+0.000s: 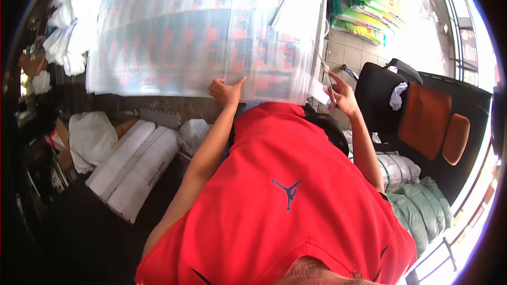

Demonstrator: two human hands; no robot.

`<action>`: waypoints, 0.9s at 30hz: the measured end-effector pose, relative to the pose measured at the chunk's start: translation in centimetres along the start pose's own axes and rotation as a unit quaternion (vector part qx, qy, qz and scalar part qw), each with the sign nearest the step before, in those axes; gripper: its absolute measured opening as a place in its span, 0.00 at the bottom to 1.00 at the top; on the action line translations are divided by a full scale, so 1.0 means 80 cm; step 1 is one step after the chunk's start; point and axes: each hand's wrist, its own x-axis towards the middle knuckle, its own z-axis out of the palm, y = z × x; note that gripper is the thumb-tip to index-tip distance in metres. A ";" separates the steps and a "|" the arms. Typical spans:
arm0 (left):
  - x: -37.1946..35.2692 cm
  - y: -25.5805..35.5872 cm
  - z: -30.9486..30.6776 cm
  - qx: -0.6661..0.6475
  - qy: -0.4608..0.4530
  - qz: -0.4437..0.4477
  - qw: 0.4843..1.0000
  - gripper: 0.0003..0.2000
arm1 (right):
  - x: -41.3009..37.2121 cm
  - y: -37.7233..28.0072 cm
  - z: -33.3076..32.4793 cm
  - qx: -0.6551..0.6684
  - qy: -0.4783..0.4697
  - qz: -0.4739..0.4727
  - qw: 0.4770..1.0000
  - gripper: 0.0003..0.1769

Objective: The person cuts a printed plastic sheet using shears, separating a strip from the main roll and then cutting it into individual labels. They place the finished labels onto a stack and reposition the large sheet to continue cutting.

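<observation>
A wide translucent plastic sheet with rows of red print lies over the table in front of me. My left hand rests at its near edge, thumb apart from the curled fingers, pressing on the plastic. At the sheet's right edge, my right hand is closed round the handles of scissors, whose blades point up and away. A white strip of material hangs beside the scissors. Near the far right of the sheet lies a white piece with a dark edge.
Green and yellow sacks are stacked at the back right. A black chair and an orange cushion stand to the right. White rolls lie at the lower left, green wrapped bundles at the lower right, white bags at the upper left.
</observation>
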 end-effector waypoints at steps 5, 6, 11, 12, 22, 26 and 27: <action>0.029 -0.028 0.011 -0.088 0.003 0.087 0.992 0.26 | 0.029 -0.070 0.042 -0.128 -0.073 -0.061 0.987 0.38; 0.033 -0.025 0.001 -0.139 -0.007 0.072 0.988 0.19 | 0.031 -0.084 0.048 -0.131 -0.076 -0.073 0.986 0.38; 0.083 -0.079 -0.054 -0.365 -0.135 0.033 0.920 0.08 | 0.044 -0.082 0.065 -0.105 -0.135 -0.073 0.983 0.37; 0.091 -0.089 -0.071 -0.386 -0.142 0.042 0.911 0.08 | 0.050 -0.072 0.066 -0.047 -0.187 -0.050 0.980 0.37; 0.120 -0.178 -0.150 -0.535 -0.271 -0.103 0.793 0.10 | 0.063 -0.078 0.120 0.070 -0.390 0.033 0.917 0.15; 0.107 -0.192 -0.141 -0.579 -0.301 -0.134 0.746 0.12 | 0.084 -0.051 0.136 0.097 -0.440 0.045 0.891 0.25; 0.103 -0.193 -0.142 -0.568 -0.316 -0.149 0.745 0.12 | 0.080 -0.060 0.143 0.112 -0.435 0.040 0.893 0.23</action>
